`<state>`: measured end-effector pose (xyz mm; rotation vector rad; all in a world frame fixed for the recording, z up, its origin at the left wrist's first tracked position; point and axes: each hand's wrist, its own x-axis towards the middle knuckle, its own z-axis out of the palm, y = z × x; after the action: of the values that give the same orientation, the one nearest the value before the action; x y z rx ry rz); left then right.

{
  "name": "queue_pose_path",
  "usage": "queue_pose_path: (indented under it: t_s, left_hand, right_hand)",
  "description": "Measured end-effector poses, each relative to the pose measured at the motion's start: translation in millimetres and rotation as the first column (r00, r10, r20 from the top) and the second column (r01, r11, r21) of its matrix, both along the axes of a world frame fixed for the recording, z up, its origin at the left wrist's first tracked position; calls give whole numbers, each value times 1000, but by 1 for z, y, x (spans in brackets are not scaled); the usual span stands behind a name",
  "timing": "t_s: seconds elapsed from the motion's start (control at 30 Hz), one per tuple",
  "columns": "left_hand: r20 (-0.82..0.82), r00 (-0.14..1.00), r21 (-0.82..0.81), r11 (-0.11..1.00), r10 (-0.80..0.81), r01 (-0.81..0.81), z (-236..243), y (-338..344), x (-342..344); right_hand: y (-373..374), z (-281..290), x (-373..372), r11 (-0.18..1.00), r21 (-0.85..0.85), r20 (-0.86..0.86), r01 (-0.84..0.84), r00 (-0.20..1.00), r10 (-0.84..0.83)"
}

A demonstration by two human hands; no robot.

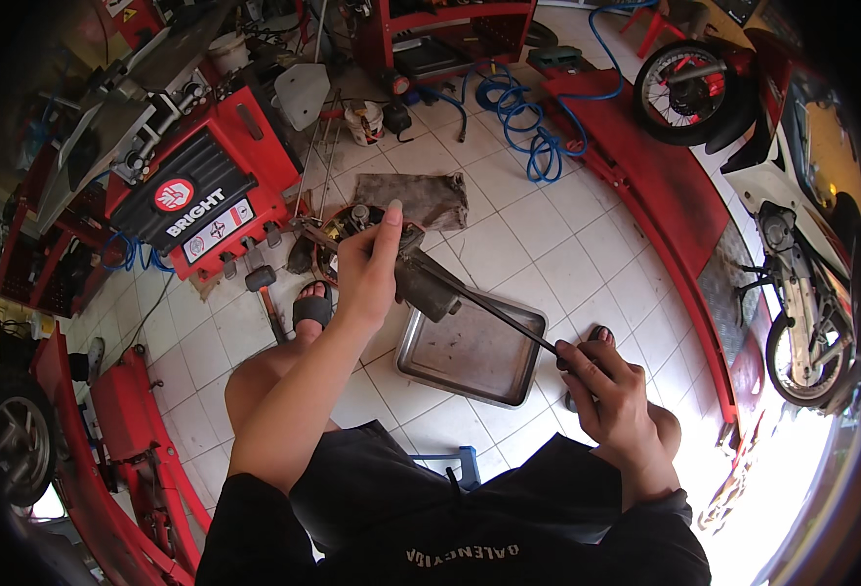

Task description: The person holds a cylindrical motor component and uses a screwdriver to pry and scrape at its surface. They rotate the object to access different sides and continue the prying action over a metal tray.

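Note:
My left hand point(370, 269) is raised above the floor, thumb pointing up and fingers closed around a dark, grimy metal part point(429, 290) with a short cylindrical body. The hand and the angle hide much of its shape. A long thin black rod point(499, 314) slants from this part down to the right; whether it is rigid or a cable I cannot tell. Its lower end sits between the pinched fingers of my right hand point(606, 391). Beneath both, a shallow metal tray point(533, 376) with a stained bottom rests on the tiles.
A red tyre-changing machine point(255, 137) stands at left, with a hammer point(266, 293) near my foot. A dirty mat point(421, 198) lies ahead. Blue hose point(523, 122) coils at the back beside a red ramp point(645, 195). A motorcycle point(792, 234) is at far right.

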<state>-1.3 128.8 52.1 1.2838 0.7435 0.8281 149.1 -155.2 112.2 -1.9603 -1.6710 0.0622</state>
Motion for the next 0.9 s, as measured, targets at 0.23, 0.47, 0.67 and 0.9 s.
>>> queue_pose_path:
  t_s: [0.23, 0.47, 0.67, 0.9]
  left_hand:
    - [-1, 1000, -43, 999, 18, -18, 5, -1, -6]
    - [-17, 1000, -33, 999, 17, -17, -5, 4, -8]
    - [-56, 998, 78, 997, 34, -30, -7, 7, -9]
    - [-14, 998, 353, 935, 56, -47, -3, 4, -13]
  right_hand:
    - [3, -4, -3, 1000, 16, 40, 7, 999, -7]
    - [6, -5, -7, 999, 43, 104, 4, 995, -9]
    - [4, -14, -9, 991, 133, 386, -19, 922, -34]
    - [0, 3, -4, 929, -357, -872, -97, 391, -295]
